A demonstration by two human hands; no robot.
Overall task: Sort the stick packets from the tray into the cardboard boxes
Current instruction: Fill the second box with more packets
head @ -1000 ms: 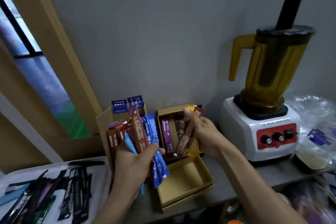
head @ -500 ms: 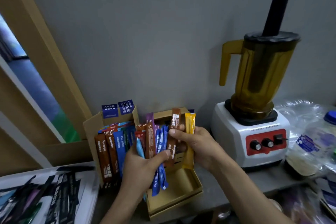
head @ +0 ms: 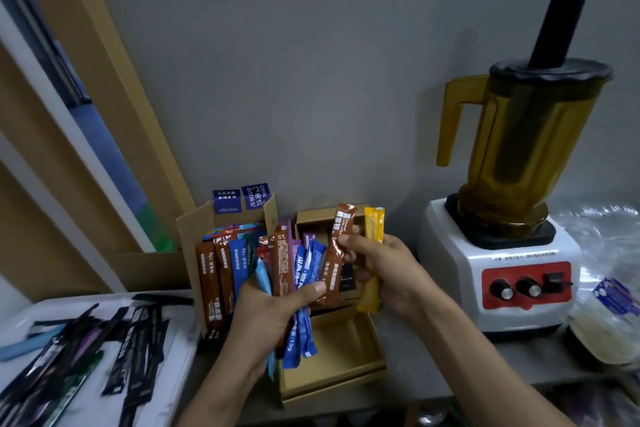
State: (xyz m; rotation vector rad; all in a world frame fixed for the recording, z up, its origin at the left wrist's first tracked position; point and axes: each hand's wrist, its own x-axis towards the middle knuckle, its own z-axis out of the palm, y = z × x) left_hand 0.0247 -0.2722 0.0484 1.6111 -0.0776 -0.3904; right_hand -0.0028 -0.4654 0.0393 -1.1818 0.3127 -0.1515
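Note:
My left hand [head: 273,315] grips a fanned bundle of stick packets [head: 294,267], brown, blue and purple, in front of the boxes. My right hand [head: 384,274] holds a brown packet [head: 337,253] and a yellow packet [head: 372,260] upright beside that bundle. Behind the hands stands a tall open cardboard box [head: 194,229] holding upright brown and blue packets. A small hinged cardboard box [head: 346,357] lies open below my hands, its lower half bare. The white tray [head: 180,329] at the lower left carries several dark packets.
A blender [head: 512,191] with an amber jug stands at the right on a white base with a red panel. Clear plastic bags [head: 609,288] lie at the far right. The grey wall is close behind the boxes; a wooden window frame [head: 86,114] slants at left.
My right hand lifted the brown and yellow packets out of the small box and brought them up beside the left hand's bundle. The view has shifted left and closer.

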